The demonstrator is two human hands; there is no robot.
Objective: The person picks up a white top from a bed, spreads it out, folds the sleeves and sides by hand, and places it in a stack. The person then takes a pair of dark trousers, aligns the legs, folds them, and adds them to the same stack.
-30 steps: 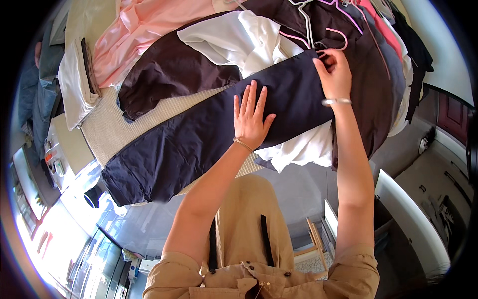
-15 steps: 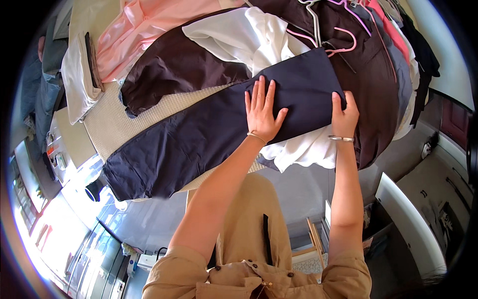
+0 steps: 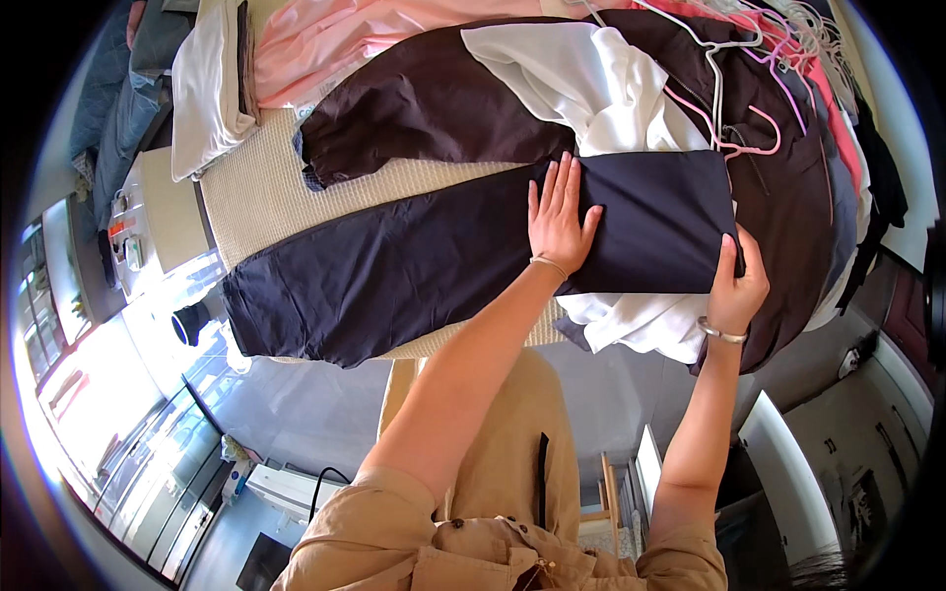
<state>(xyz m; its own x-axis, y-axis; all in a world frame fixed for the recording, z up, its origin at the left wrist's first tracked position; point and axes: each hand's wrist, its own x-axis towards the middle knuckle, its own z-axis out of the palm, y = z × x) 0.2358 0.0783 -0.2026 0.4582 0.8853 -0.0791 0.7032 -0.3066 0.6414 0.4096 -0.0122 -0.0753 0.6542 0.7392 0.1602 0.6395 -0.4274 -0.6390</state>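
Note:
A pair of dark navy trousers, doubled lengthwise, lies across the padded beige surface. My left hand rests flat on the fabric with its fingers stretched. At the right end, my right hand pinches the lower corner of the trousers between thumb and fingers. Beneath that end, white cloth sticks out toward me, and a white satin garment shows beyond it. A dark brown garment spreads behind and to the right.
Pink and white hangers lie on the clothes at the far right. A pink satin garment and folded white clothing are at the far left. Beside the surface on the right stands an open white door panel.
My view has shifted, so the trousers and clothes appear farther right and turned slightly. My left hand stays flat on the trousers, and my right hand keeps its pinch on their end.

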